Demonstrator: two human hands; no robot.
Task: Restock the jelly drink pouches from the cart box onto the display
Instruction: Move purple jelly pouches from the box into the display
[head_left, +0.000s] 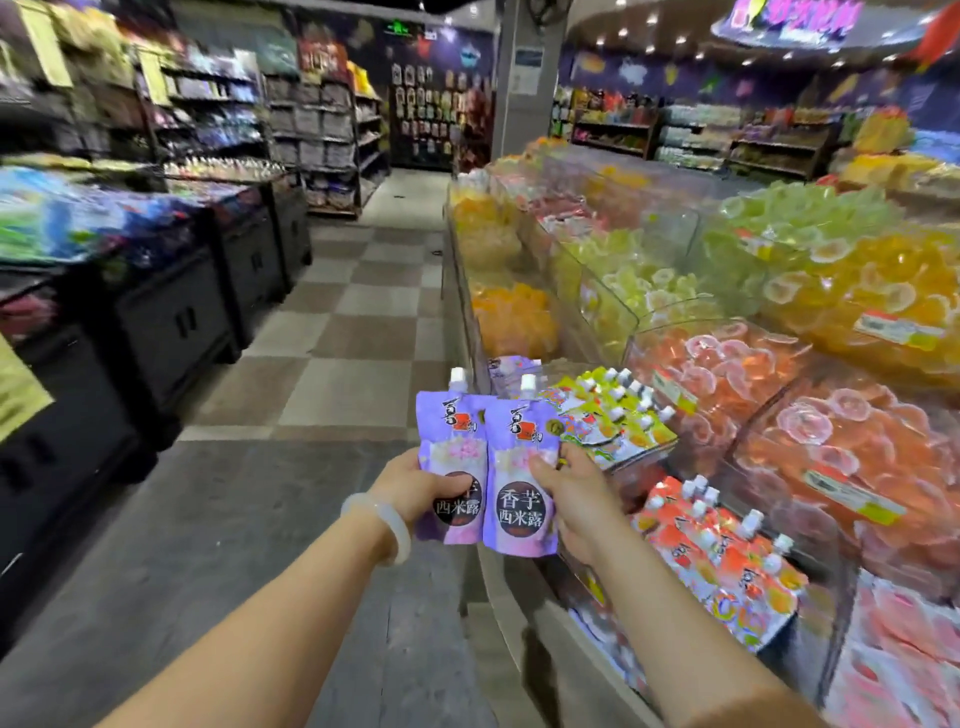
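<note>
Your two forearms reach forward side by side over the floor at the display's front edge. Your left hand (415, 480), a pale bangle (384, 527) at its wrist, pinches the lower left edge of one purple jelly pouch (453, 457), thumb across its face. Your right hand (571, 493) has its grip clamped on the second purple pouch (521, 467) at the lower right edge, thumb in front, fingers behind. Both pouches stand upright, caps up, slightly overlapping, held in the air just outside the display (524, 613) and not yet in a bin.

Risk: each pouch hangs from an edge pinch only, so it may swing or slip as you reach.

Beyond the hands lie bins of orange pouches (727, 561) and yellow pouches (618, 410); a purple stack (511, 366) shows behind, the likely target. A misjudged drop would mix flavours. The cart box is not in view.
</note>
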